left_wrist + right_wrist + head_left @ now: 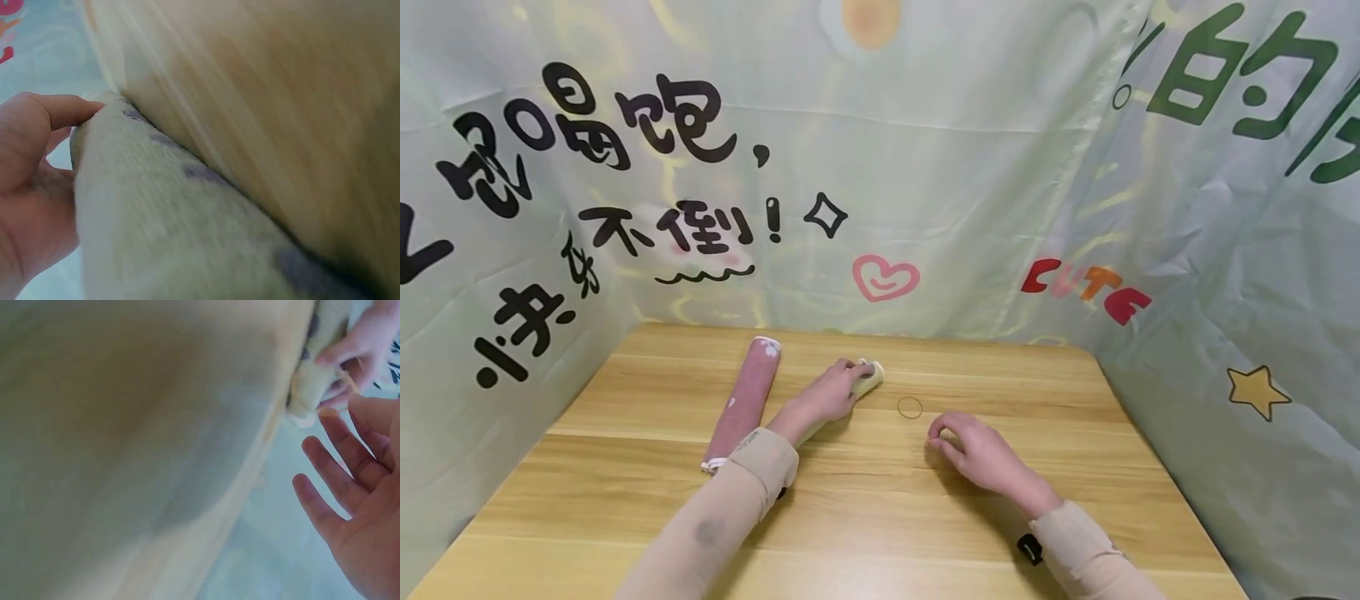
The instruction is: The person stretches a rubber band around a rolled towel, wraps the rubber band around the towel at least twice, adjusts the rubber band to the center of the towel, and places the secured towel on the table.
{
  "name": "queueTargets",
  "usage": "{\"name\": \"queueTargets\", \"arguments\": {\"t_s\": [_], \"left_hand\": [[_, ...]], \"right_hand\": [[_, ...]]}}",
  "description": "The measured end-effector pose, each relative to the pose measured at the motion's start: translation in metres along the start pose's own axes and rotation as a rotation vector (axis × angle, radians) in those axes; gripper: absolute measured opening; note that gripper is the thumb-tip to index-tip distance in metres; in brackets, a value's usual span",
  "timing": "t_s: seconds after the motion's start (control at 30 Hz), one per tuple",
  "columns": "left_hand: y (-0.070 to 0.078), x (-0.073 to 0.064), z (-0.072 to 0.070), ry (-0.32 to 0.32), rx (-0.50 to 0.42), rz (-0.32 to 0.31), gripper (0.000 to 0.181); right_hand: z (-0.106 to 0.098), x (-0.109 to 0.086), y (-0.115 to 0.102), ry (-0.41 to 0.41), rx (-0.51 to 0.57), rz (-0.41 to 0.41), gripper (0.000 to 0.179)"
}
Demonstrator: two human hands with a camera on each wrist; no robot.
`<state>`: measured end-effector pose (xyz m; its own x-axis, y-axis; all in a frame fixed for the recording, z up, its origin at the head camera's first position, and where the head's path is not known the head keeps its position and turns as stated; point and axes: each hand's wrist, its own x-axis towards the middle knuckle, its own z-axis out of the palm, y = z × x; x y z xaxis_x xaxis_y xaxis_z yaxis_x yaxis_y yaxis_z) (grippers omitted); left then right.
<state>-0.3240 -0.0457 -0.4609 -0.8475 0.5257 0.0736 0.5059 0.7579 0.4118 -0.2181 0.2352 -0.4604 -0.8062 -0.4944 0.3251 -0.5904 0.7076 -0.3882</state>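
A cream rolled towel (869, 382) with purple marks lies towards the back of the wooden table. My left hand (833, 390) grips it, thumb and fingers bent over its sides; in the left wrist view the towel (156, 212) runs along the palm side of the hand (37, 175). Apart from the roll, my right hand (981, 454) hovers above the table. Its thumb and forefinger pinch a thin yellowish rubber band (351, 381), while the other fingers spread loosely. Between the hands, a thin dark ring like a rubber band (899, 410) lies on the wood.
Left of my left hand lies a pink rolled towel (742, 408) with white ends, close to the forearm. Printed cloth walls (962, 208) stand around the back and sides of the wooden table (865, 533).
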Motion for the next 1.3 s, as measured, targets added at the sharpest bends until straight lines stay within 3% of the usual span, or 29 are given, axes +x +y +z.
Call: {"name": "queueTargets", "arguments": {"t_s": [0.17,0.53,0.67,0.83,1.1,1.3], "left_hand": [[0.006,-0.003,-0.002,0.037,-0.07,0.047,0.059],[0.027,-0.016,-0.007,0.201,-0.182,0.148,0.06],[0.034,-0.023,-0.008,0.208,-0.284,0.18,0.059],[0.044,-0.029,-0.008,0.167,-0.427,0.214,0.056],[0.055,-0.032,-0.005,0.178,-0.51,0.179,0.058],[0.068,-0.028,0.002,0.302,-0.416,0.14,0.032]], "right_hand": [[-0.005,0.01,-0.003,0.116,0.086,0.06,0.009],[-0.011,0.032,-0.014,0.28,0.322,0.163,0.005],[-0.011,0.041,-0.017,0.342,0.372,0.165,0.004],[-0.009,0.05,-0.021,0.397,0.478,0.189,0.003],[-0.005,0.055,-0.026,0.465,0.691,0.264,0.008],[-0.001,0.057,-0.026,0.521,0.706,0.252,0.01]]}}
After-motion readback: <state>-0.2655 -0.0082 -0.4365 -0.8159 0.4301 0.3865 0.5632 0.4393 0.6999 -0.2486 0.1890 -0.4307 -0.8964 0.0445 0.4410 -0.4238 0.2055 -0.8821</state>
